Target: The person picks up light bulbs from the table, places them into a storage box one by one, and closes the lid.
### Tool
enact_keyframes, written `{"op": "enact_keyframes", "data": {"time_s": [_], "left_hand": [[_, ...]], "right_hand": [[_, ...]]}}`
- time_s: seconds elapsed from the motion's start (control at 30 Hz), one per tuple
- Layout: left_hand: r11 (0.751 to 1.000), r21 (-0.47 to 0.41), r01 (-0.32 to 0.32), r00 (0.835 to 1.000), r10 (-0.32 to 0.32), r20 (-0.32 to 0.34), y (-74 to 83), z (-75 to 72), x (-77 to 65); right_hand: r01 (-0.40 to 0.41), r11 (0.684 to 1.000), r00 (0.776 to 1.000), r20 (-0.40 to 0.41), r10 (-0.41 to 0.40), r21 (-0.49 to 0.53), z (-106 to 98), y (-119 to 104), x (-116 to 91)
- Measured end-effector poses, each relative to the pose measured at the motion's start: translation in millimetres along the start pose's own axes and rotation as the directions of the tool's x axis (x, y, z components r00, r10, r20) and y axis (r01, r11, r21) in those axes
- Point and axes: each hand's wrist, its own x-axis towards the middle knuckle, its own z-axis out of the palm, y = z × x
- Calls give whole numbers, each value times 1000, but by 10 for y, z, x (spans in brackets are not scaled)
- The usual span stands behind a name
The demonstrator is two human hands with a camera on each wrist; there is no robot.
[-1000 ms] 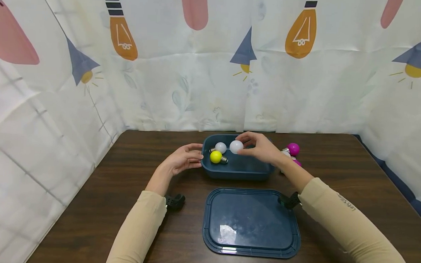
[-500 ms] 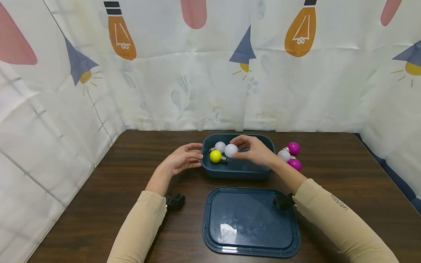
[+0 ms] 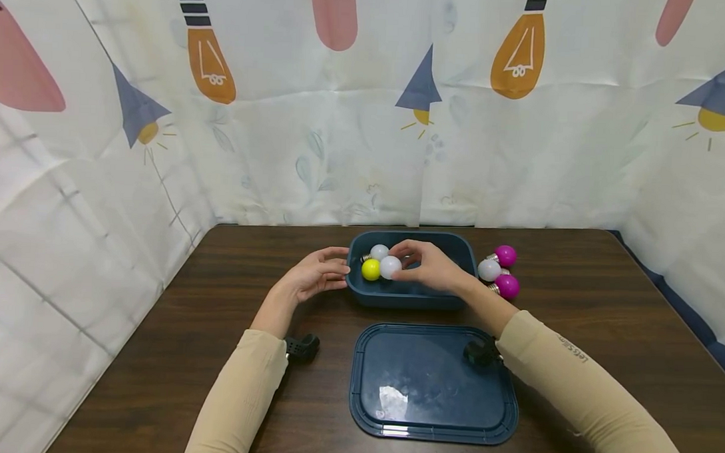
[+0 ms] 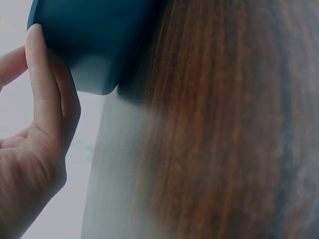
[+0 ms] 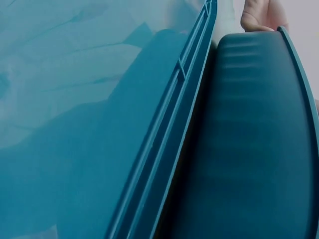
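Note:
My right hand (image 3: 431,265) reaches into the dark blue box (image 3: 408,300) and pinches a white light bulb (image 3: 390,267) between thumb and fingers, low inside it. A yellow bulb (image 3: 370,270) lies just left of the held one, and another white bulb (image 3: 379,252) lies behind. At the box's left end my left hand (image 3: 317,273) rests its extended fingers on the wall. In the left wrist view a fingertip (image 4: 35,32) is right at the box's rim. The box wall (image 5: 254,139) fills much of the right wrist view, which hides the right hand.
A blue lid (image 3: 433,382) lies flat on the brown table (image 3: 594,301) in front of the box. Right of the box sit two magenta bulbs (image 3: 505,256) and a white bulb (image 3: 489,269). A printed curtain (image 3: 353,153) hangs behind the table.
My right hand has moved left and lower into the box with the white bulb, bringing it beside the yellow bulb. The left hand has stayed in place.

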Motion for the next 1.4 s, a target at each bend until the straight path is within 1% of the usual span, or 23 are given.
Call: {"op": "enact_keyframes", "data": {"time_s": [0.33, 0.87, 1.27, 1.4], "left_hand": [[1000, -5, 0, 1000, 0, 4, -11, 7, 10], [1000, -13, -8, 1000, 8, 16, -18, -4, 8], [1000, -27, -2, 1000, 2, 14, -18, -15, 21], [1000, -19, -2, 1000, 2, 17, -21, -18, 22]], "right_hand": [[-3, 1000, 1000, 21, 2, 26, 92, -6, 50], [23, 1000, 997, 72, -22, -3, 182, -43, 135], [10, 1000, 995, 99, -10, -3, 243, -23, 200], [17, 1000, 993, 115, -14, -24, 257, -28, 218]]}}
